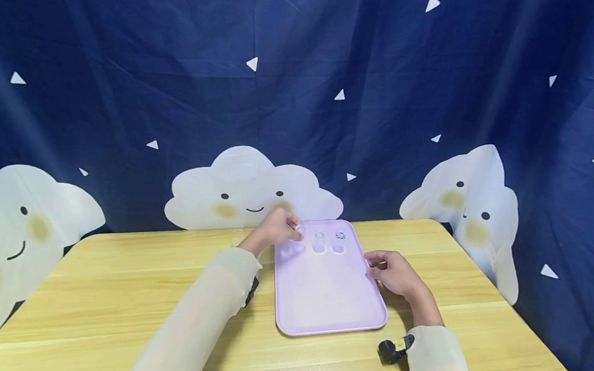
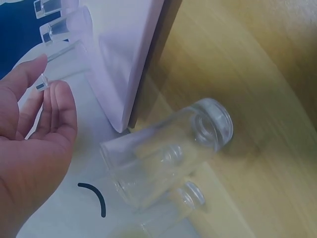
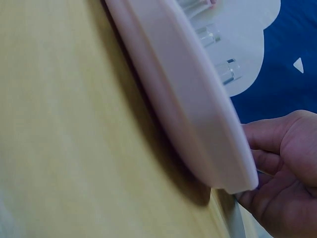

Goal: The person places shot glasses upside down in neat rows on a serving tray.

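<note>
My left hand (image 1: pixel 278 227) is at the back left of a pale purple tray (image 1: pixel 330 294). In the left wrist view, its thumb and fingers pinch the upper end of a clear glass (image 2: pixel 69 64) standing on the tray. Two more clear glasses (image 1: pixel 319 243) (image 1: pixel 338 243) stand beside it in a row, their thick ends upward. At the tray's right side, my right hand (image 1: pixel 396 272) grips the rim, its fingertips partly hidden behind the edge in the right wrist view.
Left of the tray, a large clear glass (image 2: pixel 163 148) and a smaller one (image 2: pixel 173 213) stand on the wooden table (image 1: pixel 126 294); reflections blur their outlines. Behind the table hangs a dark blue curtain (image 1: pixel 204 99) with cloud faces. A black wrist camera (image 1: pixel 391 351) sits by the right sleeve.
</note>
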A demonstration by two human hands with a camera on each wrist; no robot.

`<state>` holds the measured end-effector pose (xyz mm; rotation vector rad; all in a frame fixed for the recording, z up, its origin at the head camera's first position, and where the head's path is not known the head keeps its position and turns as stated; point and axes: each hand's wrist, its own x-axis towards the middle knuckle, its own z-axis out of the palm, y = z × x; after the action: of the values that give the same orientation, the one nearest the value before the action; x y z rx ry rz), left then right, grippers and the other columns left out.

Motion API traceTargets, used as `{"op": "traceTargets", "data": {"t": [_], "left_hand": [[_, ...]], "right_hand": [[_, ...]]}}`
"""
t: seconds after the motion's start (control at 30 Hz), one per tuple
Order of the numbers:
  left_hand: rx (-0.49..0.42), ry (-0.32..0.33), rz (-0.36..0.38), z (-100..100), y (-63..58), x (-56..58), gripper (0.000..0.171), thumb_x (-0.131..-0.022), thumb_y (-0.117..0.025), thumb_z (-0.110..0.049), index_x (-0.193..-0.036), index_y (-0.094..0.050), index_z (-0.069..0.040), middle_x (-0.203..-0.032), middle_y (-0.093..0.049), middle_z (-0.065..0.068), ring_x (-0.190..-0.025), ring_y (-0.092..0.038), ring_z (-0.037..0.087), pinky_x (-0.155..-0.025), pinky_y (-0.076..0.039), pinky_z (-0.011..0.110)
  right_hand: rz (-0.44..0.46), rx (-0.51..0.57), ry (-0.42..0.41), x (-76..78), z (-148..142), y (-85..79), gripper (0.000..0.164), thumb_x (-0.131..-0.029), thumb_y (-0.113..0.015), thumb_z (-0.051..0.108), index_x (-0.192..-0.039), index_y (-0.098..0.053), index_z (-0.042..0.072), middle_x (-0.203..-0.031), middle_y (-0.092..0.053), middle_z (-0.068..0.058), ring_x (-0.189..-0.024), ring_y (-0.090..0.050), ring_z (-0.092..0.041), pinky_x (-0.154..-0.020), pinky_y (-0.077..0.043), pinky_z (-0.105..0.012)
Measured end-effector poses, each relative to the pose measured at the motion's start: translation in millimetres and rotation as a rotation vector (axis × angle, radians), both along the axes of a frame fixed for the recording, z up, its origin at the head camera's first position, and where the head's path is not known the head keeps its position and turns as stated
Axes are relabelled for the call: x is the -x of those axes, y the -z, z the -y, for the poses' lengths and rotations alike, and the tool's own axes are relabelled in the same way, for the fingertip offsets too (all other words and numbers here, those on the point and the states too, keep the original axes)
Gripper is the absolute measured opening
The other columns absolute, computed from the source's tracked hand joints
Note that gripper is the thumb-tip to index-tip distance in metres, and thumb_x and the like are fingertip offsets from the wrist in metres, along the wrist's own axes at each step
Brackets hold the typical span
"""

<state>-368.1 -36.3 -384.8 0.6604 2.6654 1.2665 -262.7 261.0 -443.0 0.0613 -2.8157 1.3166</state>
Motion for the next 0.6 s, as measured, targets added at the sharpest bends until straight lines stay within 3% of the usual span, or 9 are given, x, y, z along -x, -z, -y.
{"op": "traceTargets", "data": {"t": [0.37, 0.6], "left_hand": [[0.066, -0.019, 0.044, -5.4, 6.2, 2.0, 0.031, -0.077, -0.082, 0.002, -0.107, -0.075, 0.001, -0.099, -0.072, 0.008, -0.096, -0.064, 0.022, -0.091, -0.054, 0.033], [0.075, -0.021, 0.056, -6.2, 5.4, -1.8, 0.032, -0.078, -0.082, 0.004, -0.108, -0.074, 0.002, -0.101, -0.072, 0.01, -0.097, -0.064, 0.022, -0.091, -0.054, 0.032]], "right_hand": [[0.011, -0.004, 0.005, 0.6, 0.1, -0.4, 0.035, -0.093, -0.064, -0.002, -0.128, -0.066, -0.003, -0.112, -0.071, -0.015, -0.102, -0.066, -0.029, -0.086, -0.057, -0.041], [0.0, -0.015, 0.002, 1.1, -0.4, 0.3, 0.034, -0.092, -0.065, -0.002, -0.127, -0.066, -0.004, -0.111, -0.071, -0.014, -0.1, -0.066, -0.028, -0.084, -0.057, -0.041]]}}
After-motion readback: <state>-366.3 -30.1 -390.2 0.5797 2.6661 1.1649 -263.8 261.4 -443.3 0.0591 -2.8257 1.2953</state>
